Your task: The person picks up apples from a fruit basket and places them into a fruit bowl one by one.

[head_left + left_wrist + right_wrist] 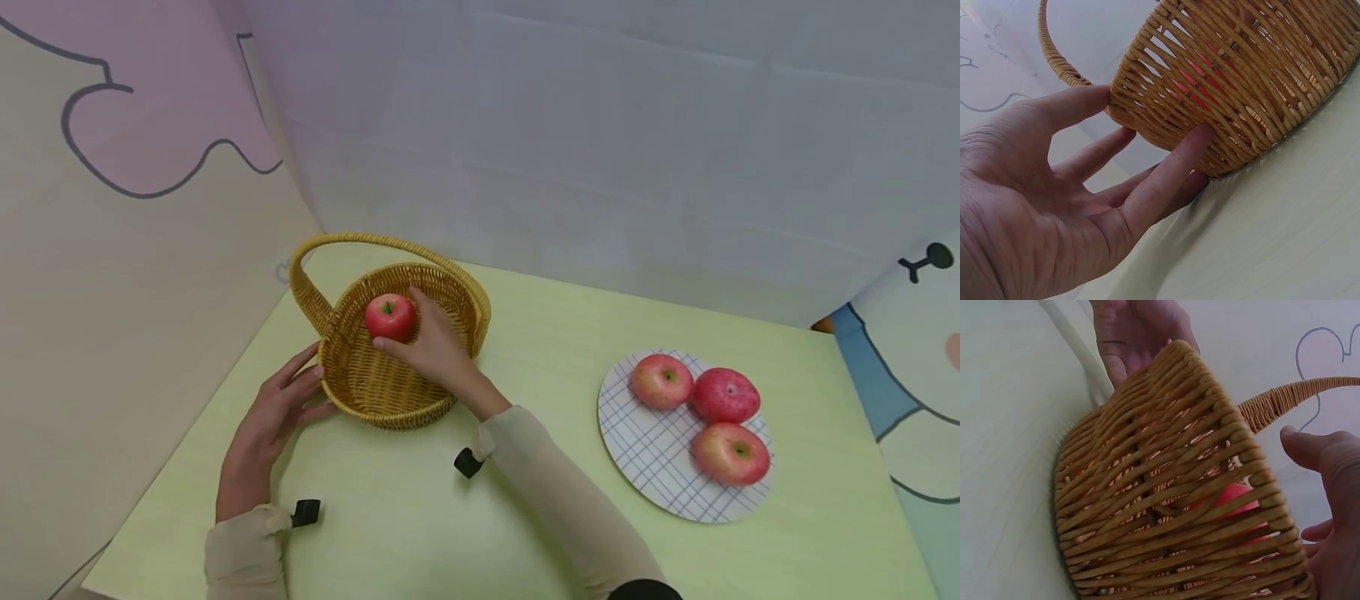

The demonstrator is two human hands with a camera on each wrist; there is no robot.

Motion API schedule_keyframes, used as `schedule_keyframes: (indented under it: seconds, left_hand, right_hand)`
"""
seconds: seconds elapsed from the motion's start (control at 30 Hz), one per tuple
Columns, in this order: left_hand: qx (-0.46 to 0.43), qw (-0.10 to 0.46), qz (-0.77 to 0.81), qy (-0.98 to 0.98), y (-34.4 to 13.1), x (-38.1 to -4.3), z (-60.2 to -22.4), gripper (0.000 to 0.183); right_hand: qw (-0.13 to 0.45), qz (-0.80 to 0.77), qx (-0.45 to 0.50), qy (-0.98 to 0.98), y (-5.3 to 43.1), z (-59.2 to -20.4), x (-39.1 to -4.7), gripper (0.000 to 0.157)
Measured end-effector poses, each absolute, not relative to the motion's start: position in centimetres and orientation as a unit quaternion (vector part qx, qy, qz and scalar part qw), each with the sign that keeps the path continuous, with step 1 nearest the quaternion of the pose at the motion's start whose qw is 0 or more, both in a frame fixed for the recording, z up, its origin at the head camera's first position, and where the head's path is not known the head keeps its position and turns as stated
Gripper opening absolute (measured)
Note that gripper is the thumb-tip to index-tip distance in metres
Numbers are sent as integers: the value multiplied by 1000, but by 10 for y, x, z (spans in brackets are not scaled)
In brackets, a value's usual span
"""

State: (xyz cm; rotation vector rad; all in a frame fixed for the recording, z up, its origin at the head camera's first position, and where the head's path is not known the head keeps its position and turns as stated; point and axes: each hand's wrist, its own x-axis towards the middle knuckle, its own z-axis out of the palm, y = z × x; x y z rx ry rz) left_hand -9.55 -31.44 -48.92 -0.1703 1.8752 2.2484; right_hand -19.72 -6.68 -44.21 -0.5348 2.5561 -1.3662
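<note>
A yellow-brown wicker basket [386,392] with a tall arched handle stands at the left of the table. Inside it lies a red apple [389,317], which shows in red through the weave in both wrist views. Over the basket, my right hand [435,342] has its thumb and forefinger spread at the apple's right side; the right wrist view shows its thumb [1304,449] raised above the rim. My left hand [273,417] touches the basket's left outer wall with extended, spread fingers [1175,169].
To the right, a round white plate [645,454] with a blue grid pattern bears three red apples [726,454] on its right and upper parts. A pale wall hanging [600,167] rises behind the yellow-green table [420,517].
</note>
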Motion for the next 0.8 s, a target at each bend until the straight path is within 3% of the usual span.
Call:
schedule_keyframes:
  seconds: [0.63, 0.8]
  left_hand:
    - [-52, 106, 760, 639, -312, -96, -489, 59]
    - [-50, 103, 762, 637, -314, -95, -489, 60]
  right_hand:
    - [125, -450, -164, 869, -86, -457, -219, 109]
    - [118, -449, -173, 869, -95, -463, -224, 106]
